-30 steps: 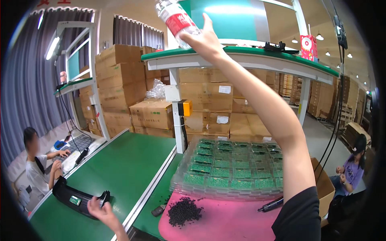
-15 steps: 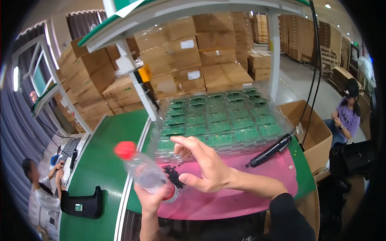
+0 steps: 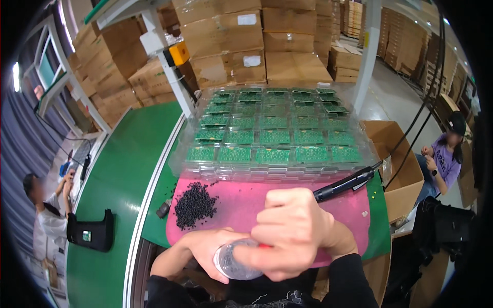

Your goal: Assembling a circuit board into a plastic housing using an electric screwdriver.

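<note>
A clear plastic bottle (image 3: 237,265) lies tilted close to my body, its base end toward the left and its neck toward the right. My left hand (image 3: 209,247) is closed around its body. My right hand (image 3: 291,228) is curled in a fist over the neck, and a sliver of the red cap (image 3: 264,246) shows under its fingers. Beyond my hands a heap of small black screws (image 3: 195,206) rests on the pink mat (image 3: 246,204). Right of my right hand lies a black electric screwdriver (image 3: 348,184), partly hidden by that hand.
Stacked clear trays (image 3: 267,173) of green circuit boards (image 3: 273,137) stand behind the mat. An open cardboard box (image 3: 398,179) is at the right. On the green conveyor (image 3: 115,179) at left sits a black tray (image 3: 105,237). Two people work nearby, left and right.
The bottle has come down and toward me, tipping from upright to sideways. My right hand, earlier open above the mat, has closed on its cap. The view has shifted too.
</note>
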A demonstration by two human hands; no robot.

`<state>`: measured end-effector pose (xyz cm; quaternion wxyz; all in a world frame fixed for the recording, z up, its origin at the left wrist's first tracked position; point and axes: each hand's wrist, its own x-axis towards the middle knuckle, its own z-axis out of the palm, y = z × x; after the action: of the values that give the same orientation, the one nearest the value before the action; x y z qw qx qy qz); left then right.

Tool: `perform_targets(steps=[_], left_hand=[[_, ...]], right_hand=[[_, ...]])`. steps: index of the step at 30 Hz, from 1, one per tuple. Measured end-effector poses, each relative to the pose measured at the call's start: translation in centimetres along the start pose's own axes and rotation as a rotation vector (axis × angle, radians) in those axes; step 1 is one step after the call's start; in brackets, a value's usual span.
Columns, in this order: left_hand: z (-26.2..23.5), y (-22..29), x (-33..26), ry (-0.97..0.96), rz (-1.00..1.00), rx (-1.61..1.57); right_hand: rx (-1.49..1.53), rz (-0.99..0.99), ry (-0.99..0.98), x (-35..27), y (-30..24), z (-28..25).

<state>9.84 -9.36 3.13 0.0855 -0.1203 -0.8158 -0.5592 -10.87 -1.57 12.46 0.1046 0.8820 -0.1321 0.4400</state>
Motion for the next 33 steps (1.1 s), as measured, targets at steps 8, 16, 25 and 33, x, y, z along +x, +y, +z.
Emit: perform_targets(steps=[8, 16, 25, 33], left_hand=[[0.4, -0.8, -0.6, 0.005, -0.099, -0.173], [-0.8, 1.4, 1.6, 0.1, 0.013, 0.019], [-1.1, 4.1, 4.8, 0.519, 0.401, 0.698], [-3.0, 5.1, 6.4, 0.617, 0.577, 0.965]], right_hand=[[0.051, 0.178, -0.122, 1.1, 0.0, -1.4], [0.111, 0.064, 0.161, 0.2, 0.9, -3.1], [-0.048, 0.163, 0.687, -1.4, 0.5, -5.5], [-0.204, 0.315, 0.833, -1.6, 0.7, -5.9]])
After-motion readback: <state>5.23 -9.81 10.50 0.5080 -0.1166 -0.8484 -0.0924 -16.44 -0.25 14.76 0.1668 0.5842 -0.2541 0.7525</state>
